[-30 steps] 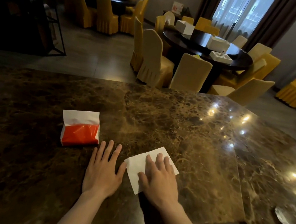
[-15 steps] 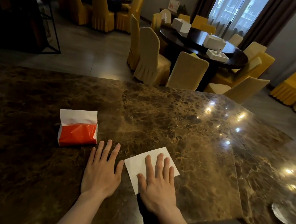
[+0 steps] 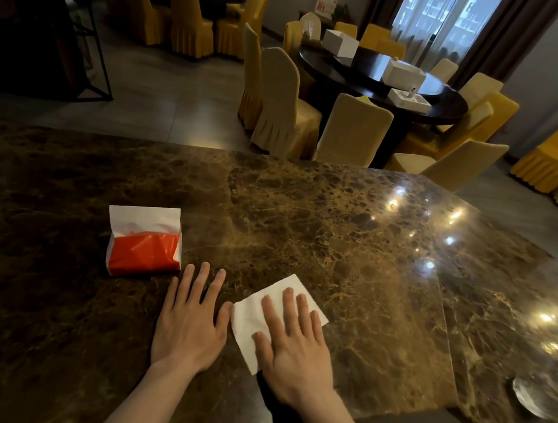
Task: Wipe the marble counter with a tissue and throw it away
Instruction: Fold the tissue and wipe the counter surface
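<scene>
The right hand (image 3: 294, 347) is lying flat and spread on the tissue (image 3: 253, 315), pinning it to the marble counter (image 3: 352, 253) near the front edge, fingers pointing away from the person. The left hand (image 3: 190, 319) is resting flat and empty just beside it, thumb touching the tissue's left corner. The tissue is sitting cornerwise, with most bare counter stretching ahead and rightward, so wiping likely falls to the right hand. A red tissue pack (image 3: 145, 242) is standing further left.

Single head-worn wide-angle view, looking forward and down.

Set close above the near edge of the counter (image 3: 305, 214), hands (image 3: 190, 322) at 6 o'clock just below the lens; counter filling the lower half, dining room receding toward 12 o'clock, round table (image 3: 387, 81) at 1 o'clock, well beyond.
</scene>
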